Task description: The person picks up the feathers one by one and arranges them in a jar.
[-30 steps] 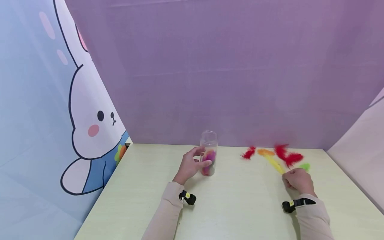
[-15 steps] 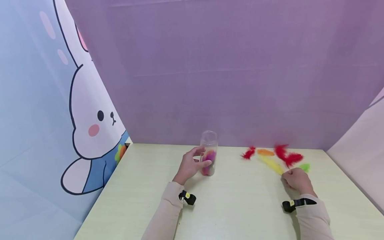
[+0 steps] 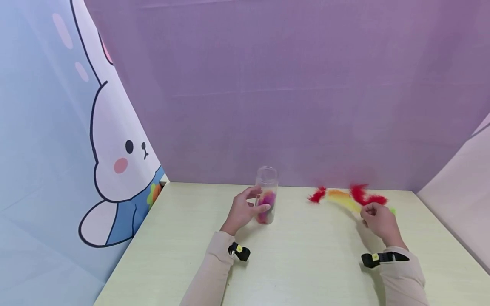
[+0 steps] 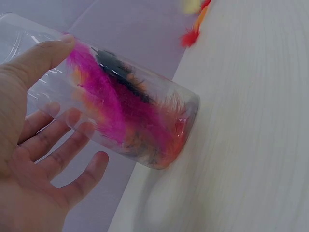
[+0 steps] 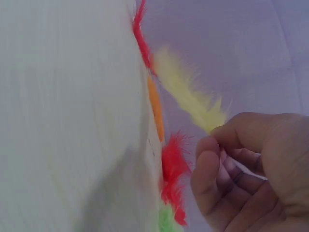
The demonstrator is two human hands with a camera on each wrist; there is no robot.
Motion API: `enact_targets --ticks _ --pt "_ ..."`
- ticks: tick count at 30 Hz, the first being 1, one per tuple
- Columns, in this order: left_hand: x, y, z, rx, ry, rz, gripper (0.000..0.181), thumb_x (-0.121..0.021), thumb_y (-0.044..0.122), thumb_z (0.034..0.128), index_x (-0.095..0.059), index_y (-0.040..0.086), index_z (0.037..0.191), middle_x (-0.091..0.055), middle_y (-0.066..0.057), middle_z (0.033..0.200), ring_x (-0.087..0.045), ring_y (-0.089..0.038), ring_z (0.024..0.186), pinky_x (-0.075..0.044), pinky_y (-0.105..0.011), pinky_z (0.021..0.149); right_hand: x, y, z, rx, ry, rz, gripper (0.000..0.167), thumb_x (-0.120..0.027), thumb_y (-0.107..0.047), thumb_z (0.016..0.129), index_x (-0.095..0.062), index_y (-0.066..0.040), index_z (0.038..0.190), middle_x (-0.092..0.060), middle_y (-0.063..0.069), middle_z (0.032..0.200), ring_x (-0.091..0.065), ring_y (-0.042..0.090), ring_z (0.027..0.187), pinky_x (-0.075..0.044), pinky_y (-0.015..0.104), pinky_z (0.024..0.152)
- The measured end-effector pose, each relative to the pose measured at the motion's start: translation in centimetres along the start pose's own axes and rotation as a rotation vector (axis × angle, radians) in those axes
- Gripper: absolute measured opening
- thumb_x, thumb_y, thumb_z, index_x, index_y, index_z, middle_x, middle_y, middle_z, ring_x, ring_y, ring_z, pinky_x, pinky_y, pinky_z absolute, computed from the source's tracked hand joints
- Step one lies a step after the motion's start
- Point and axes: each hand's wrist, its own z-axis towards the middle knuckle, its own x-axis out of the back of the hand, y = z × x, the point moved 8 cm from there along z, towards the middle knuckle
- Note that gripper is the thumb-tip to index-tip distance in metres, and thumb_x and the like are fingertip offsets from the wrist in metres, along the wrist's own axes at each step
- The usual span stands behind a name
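A clear jar [image 3: 266, 176] stands upright on the table, with pink, orange and dark feathers [image 4: 106, 99] packed in its lower part. My left hand [image 3: 243, 210] holds its side, the thumb on the near wall and some fingers behind it. Between thumb and index finger, my right hand [image 3: 380, 221] pinches a yellow feather [image 5: 188, 96] by one end. In the right wrist view this feather is raised off the table and points away from the hand. Whether the jar has a lid is not clear.
Loose feathers lie along the table's far edge: a small red feather [image 3: 317, 195], an orange feather [image 5: 155, 106], larger red feathers [image 3: 359, 194] and a green feather [image 5: 166, 220] partly hidden by my right hand. A purple cloth [image 3: 306, 93] rises behind the pale table [image 3: 298, 263].
My right hand has lifted the yellow feather off the table and shifted slightly away from me, covering more of the green feather. My left hand and the jar have stayed put.
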Motion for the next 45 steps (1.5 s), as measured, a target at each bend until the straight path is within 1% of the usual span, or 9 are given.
enact_targets --ticks 6,11,17,21,24,29,34,42,45 --pt "0.1 0.0 0.0 -0.005 0.002 0.0 0.065 -0.088 0.039 0.0806 -0.063 0.018 0.137 -0.069 -0.004 0.131 -0.063 -0.025 0.124 -0.057 -0.045 0.097 0.6 -1.1 -0.3 0.023 0.053 0.036 0.027 -0.06 -0.013 0.1 -0.064 0.009 0.114 -0.075 0.017 0.089 -0.069 0.013 0.068 -0.056 0.025 0.059" --pt "0.2 0.0 0.1 -0.006 -0.002 -0.007 0.065 -0.088 0.039 0.0808 -0.063 0.018 0.137 -0.07 -0.005 0.13 -0.063 -0.025 0.123 -0.057 -0.046 0.097 1.5 -1.8 -0.6 0.015 0.121 0.034 0.029 -0.061 -0.015 0.101 -0.067 0.008 0.117 -0.076 0.019 0.093 -0.07 0.009 0.067 -0.057 0.022 0.059" --pt "0.2 0.1 0.0 0.002 -0.003 -0.006 0.065 -0.088 0.039 0.0806 -0.063 0.019 0.137 -0.07 -0.004 0.129 -0.063 -0.024 0.123 -0.057 -0.044 0.096 2.3 -2.8 -0.9 0.016 0.194 0.089 0.028 -0.062 -0.015 0.101 -0.068 0.006 0.118 -0.075 0.021 0.096 -0.067 0.0 0.064 -0.059 0.022 0.06" --pt "0.2 0.1 -0.1 0.002 -0.001 -0.009 0.066 -0.088 0.039 0.0803 -0.063 0.019 0.137 -0.07 -0.004 0.129 -0.063 -0.024 0.123 -0.057 -0.044 0.096 2.6 -3.5 -1.1 -0.004 0.205 0.121 0.03 -0.061 -0.019 0.102 -0.069 0.004 0.12 -0.075 0.014 0.094 -0.067 -0.001 0.067 -0.061 0.024 0.064" --pt "0.2 0.1 -0.1 0.001 -0.001 -0.009 0.066 -0.088 0.038 0.0802 -0.063 0.019 0.137 -0.07 -0.004 0.129 -0.063 -0.024 0.123 -0.057 -0.044 0.096 2.7 -4.0 -1.2 -0.008 0.208 0.14 0.031 -0.061 -0.02 0.102 -0.069 0.004 0.12 -0.075 0.011 0.092 -0.066 -0.002 0.067 -0.06 0.021 0.063" --pt "0.2 0.1 -0.1 -0.003 -0.002 -0.011 0.065 -0.088 0.038 0.0803 -0.062 0.019 0.137 -0.07 -0.005 0.128 -0.063 -0.024 0.123 -0.056 -0.045 0.097 2.9 -5.1 -1.4 0.01 0.215 0.17 0.031 -0.062 -0.019 0.102 -0.069 0.005 0.119 -0.075 0.013 0.091 -0.066 -0.002 0.067 -0.058 0.016 0.061" --pt "0.1 0.0 -0.1 -0.001 -0.003 -0.01 0.066 -0.088 0.039 0.08 -0.062 0.018 0.137 -0.07 -0.005 0.128 -0.063 -0.025 0.123 -0.057 -0.045 0.097 2.9 -6.1 -1.5 0.036 0.225 0.181 0.029 -0.062 -0.019 0.102 -0.07 0.005 0.117 -0.074 0.005 0.087 -0.067 0.001 0.068 -0.058 0.016 0.061" --pt "0.0 0.1 -0.1 0.005 -0.009 -0.019 0.067 -0.088 0.04 0.0795 -0.063 0.019 0.137 -0.07 -0.004 0.128 -0.062 -0.025 0.123 -0.056 -0.046 0.098 2.9 -7.3 -1.8 0.063 0.242 0.134 0.029 -0.062 -0.022 0.101 -0.072 0.001 0.115 -0.074 0.014 0.091 -0.063 -0.001 0.067 -0.057 0.02 0.06" --pt "0.0 0.0 -0.1 0.001 -0.011 -0.012 0.068 -0.088 0.04 0.0798 -0.062 0.018 0.138 -0.07 -0.004 0.129 -0.062 -0.025 0.123 -0.056 -0.046 0.098 3.0 -8.0 -2.0 0.085 0.256 0.157 0.027 -0.064 -0.02 0.1 -0.073 0.001 0.114 -0.074 0.004 0.084 -0.064 0.0 0.066 -0.057 0.019 0.059"
